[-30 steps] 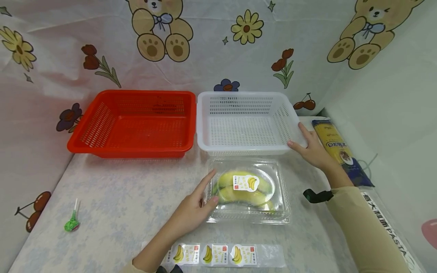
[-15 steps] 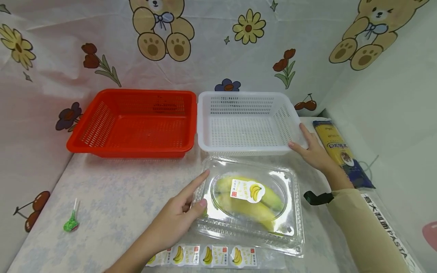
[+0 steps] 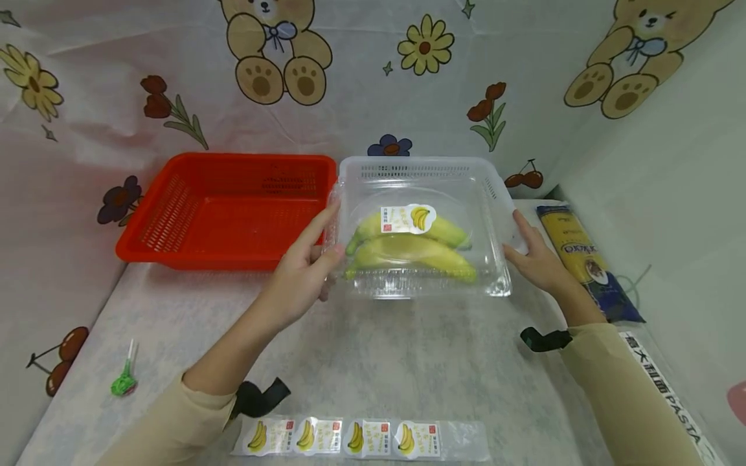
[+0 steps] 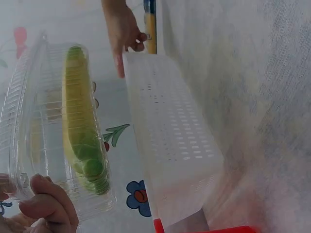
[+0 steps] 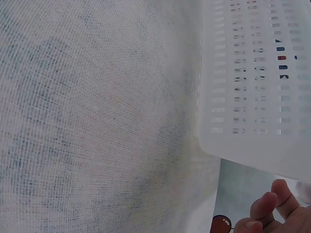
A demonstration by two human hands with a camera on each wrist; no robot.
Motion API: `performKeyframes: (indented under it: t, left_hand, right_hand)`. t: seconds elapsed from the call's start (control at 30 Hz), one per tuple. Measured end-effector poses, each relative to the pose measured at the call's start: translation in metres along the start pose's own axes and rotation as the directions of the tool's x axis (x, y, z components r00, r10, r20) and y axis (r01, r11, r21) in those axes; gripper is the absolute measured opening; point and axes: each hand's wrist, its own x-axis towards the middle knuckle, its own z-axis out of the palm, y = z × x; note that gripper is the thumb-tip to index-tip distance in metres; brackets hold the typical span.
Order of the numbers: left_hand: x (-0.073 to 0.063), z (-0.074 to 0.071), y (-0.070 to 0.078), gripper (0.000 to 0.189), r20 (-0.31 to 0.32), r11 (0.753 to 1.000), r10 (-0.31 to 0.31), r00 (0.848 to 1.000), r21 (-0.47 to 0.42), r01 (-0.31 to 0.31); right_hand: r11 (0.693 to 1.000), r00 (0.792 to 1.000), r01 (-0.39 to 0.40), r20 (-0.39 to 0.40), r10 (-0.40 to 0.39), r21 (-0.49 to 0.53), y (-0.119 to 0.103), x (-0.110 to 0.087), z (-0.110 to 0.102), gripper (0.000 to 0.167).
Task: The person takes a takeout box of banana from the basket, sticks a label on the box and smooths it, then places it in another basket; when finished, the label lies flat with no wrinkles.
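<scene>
In the head view my left hand [image 3: 294, 278] holds the left edge of a clear plastic clamshell box [image 3: 492, 272], thumb at its near side. Inside lie yellow-green bananas [image 3: 408, 252]; a banana sticker [image 3: 402, 219] is on the lid. The box is raised, tilted, above and in front of a white perforated basket [image 3: 500, 207], hiding much of it. At the basket's right rim, my right hand [image 3: 539, 255] grips the near corner. The left wrist view has the box [image 4: 48, 116] apart from the basket [image 4: 170, 116]. Curled fingers [image 5: 279, 204] show beside the basket in the right wrist view.
A red basket [image 3: 233, 226] stands left of the white one. A strip of banana stickers [image 3: 350, 439] lies at the table's front, and a green-wrapped lollipop [image 3: 124, 382] at the left. A yellow and blue pasta bag [image 3: 583, 259] lies along the right wall.
My left hand has lifted the box of bananas off the table and moved it forward to the white basket. My right hand has stayed at the basket's corner.
</scene>
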Motion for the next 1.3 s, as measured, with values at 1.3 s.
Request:
performKeyframes:
  t: [1.3]
  left_hand:
    - [0.157, 0.054, -0.033, 0.064, -0.034, 0.92, -0.249, 0.968, 0.305, 0.248]
  right_hand:
    - [0.995, 0.999, -0.02, -0.028, 0.023, 0.093, 0.0, -0.001, 0.005, 0.092]
